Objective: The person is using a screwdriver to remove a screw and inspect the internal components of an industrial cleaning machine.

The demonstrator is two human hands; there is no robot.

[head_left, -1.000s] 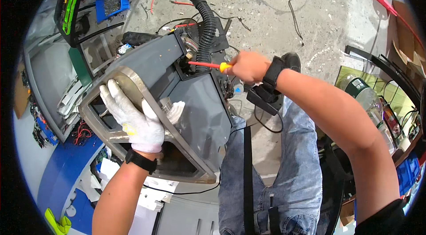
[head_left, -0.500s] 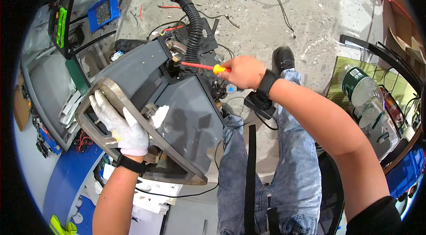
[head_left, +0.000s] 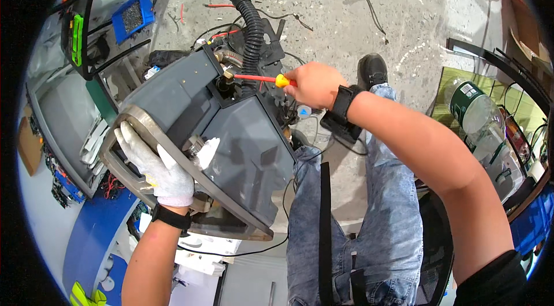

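My bare right hand (head_left: 316,86) is closed around the handle of a screwdriver (head_left: 257,78) with a red insulated shaft and a yellow collar. Its tip points left and meets, or nearly meets, a small brass-coloured fitting (head_left: 229,74) at the far corner of a large grey plastic housing (head_left: 245,144). My left hand (head_left: 156,164), in a white glove, lies with fingers stretched over the metal-edged rim (head_left: 199,174) of that housing. Beside the fitting, a black corrugated hose (head_left: 251,34) rises from a tangle of cables and dark parts.
A blue bin (head_left: 134,17) of small parts stands at the far left. Loose cable (head_left: 374,8) lies on the concrete floor. Clear plastic bottles (head_left: 470,107) are at the right. My shoe (head_left: 372,69) is planted beyond my right hand.
My right hand has shifted slightly away from me, bringing the screwdriver's shaft closer to level and its tip nearer the fitting. My left hand stays on the rim.
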